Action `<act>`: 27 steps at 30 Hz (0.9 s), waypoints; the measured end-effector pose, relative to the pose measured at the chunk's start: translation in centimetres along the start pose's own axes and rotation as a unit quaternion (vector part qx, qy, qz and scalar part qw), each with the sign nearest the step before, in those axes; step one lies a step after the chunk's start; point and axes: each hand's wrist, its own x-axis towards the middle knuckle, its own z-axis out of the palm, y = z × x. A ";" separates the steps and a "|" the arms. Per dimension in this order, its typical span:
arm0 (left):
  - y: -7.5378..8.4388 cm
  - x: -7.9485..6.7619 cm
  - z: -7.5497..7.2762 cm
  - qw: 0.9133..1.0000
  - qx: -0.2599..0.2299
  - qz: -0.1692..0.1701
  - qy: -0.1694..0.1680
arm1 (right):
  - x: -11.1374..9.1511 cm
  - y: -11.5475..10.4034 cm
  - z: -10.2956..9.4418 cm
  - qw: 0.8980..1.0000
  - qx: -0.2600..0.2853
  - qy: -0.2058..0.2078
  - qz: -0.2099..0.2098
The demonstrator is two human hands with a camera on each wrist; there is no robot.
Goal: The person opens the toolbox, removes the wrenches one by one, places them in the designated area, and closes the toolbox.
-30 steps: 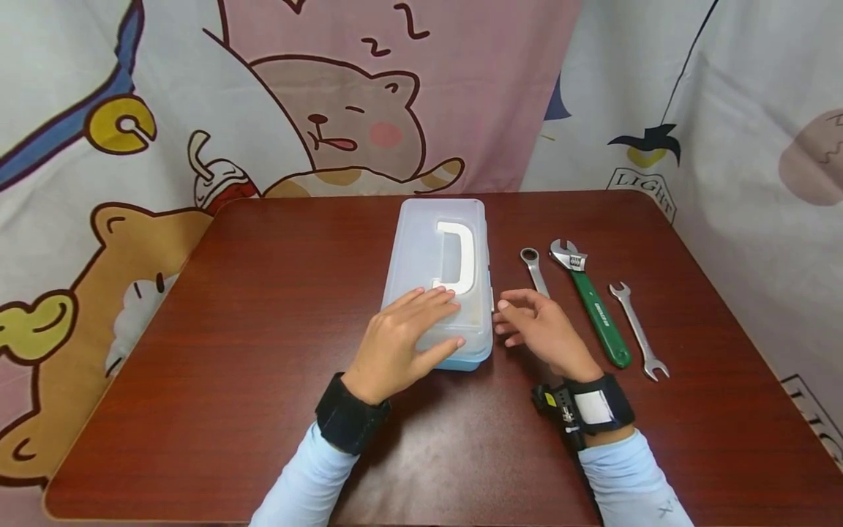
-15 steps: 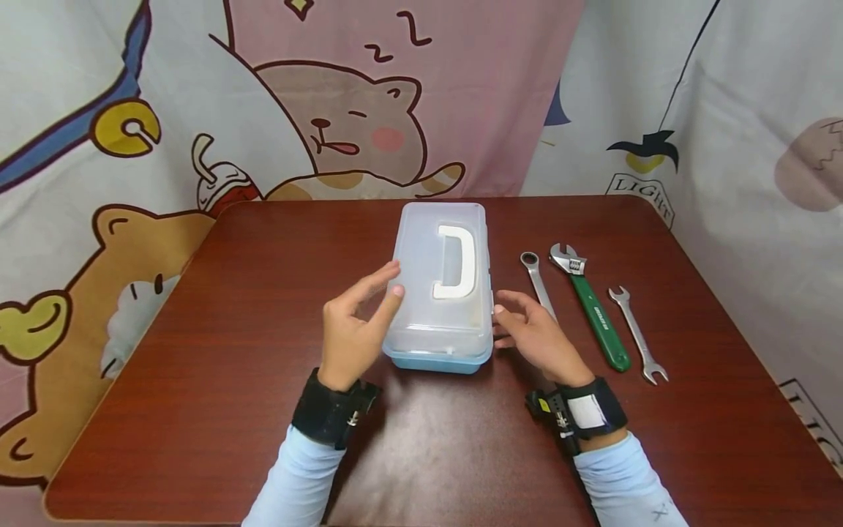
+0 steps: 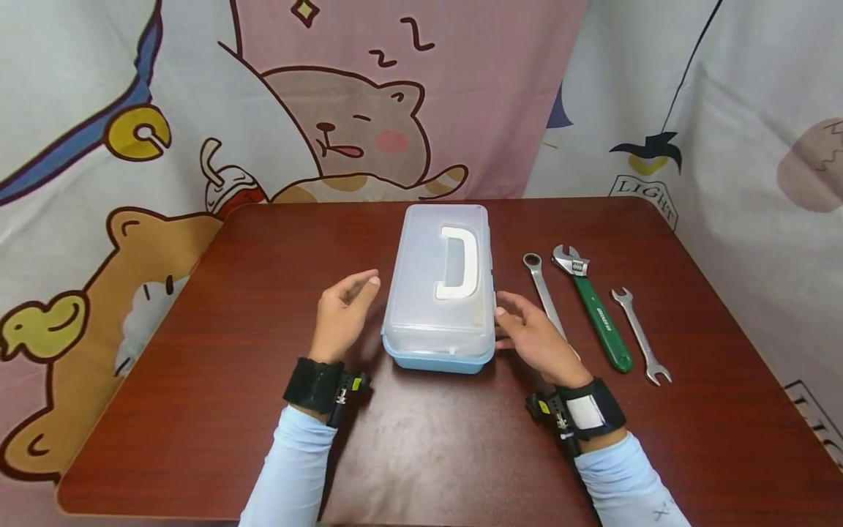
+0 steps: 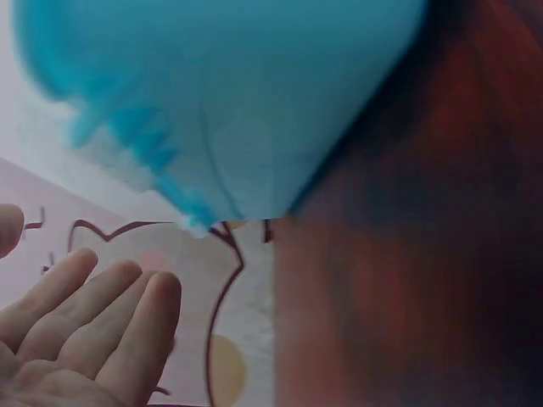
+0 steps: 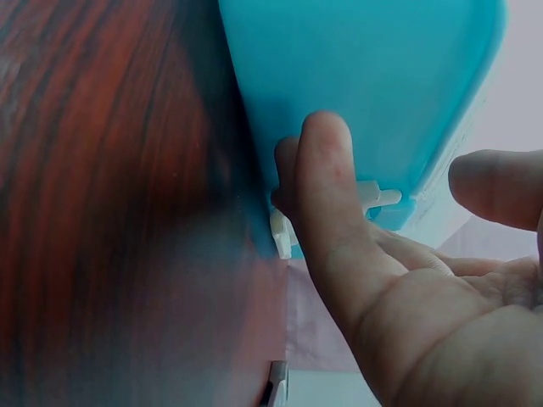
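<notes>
A plastic storage box (image 3: 421, 307) with a cloudy clear lid, a blue base and a white carry handle (image 3: 470, 263) stands on the table, its lid down. My left hand (image 3: 339, 315) is a little to the left of it, fingers loosely extended and holding nothing. In the left wrist view those fingers (image 4: 127, 339) show apart from the blue base (image 4: 237, 93). My right hand (image 3: 540, 337) is at the box's right side, thumb raised, fingertips right at the wall. Behind them a white latch (image 5: 383, 197) shows in the right wrist view, partly hidden.
To the right of the box lie a ratchet wrench (image 3: 545, 296), partly covered by my right hand, an adjustable wrench (image 3: 601, 322) with a green handle, and an open-end wrench (image 3: 640, 333). A printed cartoon cloth (image 3: 356, 110) hangs behind the brown table (image 3: 197, 410).
My left hand has lifted off the box lid and moved left, beside the box. The right hand stays by the box's right side. The head view has shifted slightly.
</notes>
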 end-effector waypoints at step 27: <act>-1.5 0.4 1.2 0.993 0.024 -0.048 -0.101 | 0.3 0.4 0.3 1.000 0.001 -0.020 -0.001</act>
